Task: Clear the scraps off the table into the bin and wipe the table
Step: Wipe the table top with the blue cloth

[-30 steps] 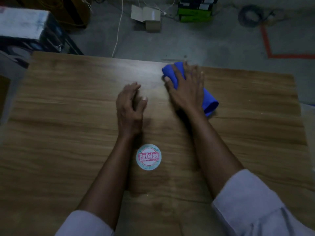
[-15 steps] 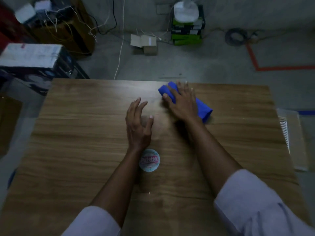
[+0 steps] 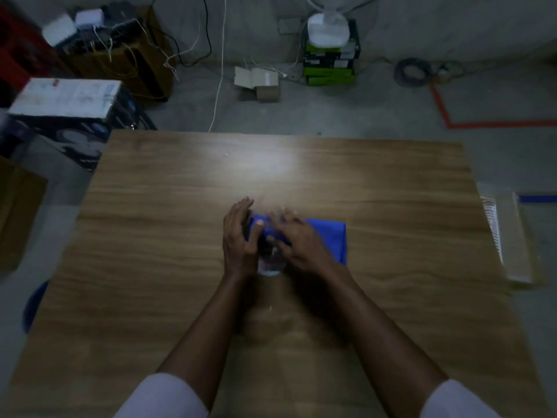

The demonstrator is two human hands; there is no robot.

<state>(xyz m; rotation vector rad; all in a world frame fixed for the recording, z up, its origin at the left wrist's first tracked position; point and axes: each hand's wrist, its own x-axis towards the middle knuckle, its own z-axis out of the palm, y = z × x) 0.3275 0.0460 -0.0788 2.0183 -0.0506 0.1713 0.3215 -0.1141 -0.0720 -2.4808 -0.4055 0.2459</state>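
Note:
A blue cloth (image 3: 330,236) lies folded on the wooden table (image 3: 150,236) near its middle. My right hand (image 3: 297,241) presses flat on the cloth's left part, fingers blurred with motion. My left hand (image 3: 239,236) stands on edge just left of the cloth, fingers apart, thumb touching the cloth's end. A round printed sticker (image 3: 269,265) on the table shows between my two wrists, mostly hidden by them.
A blue bin rim (image 3: 33,306) peeks out at the table's left edge. A flat box (image 3: 509,236) lies on the floor at the right. Cartons, cables and a fan base stand on the floor beyond the far edge.
My right hand has dragged the cloth toward me, from the far side to the middle of the table, up against my left hand. The cloth now covers part of the sticker. The camera tilted up.

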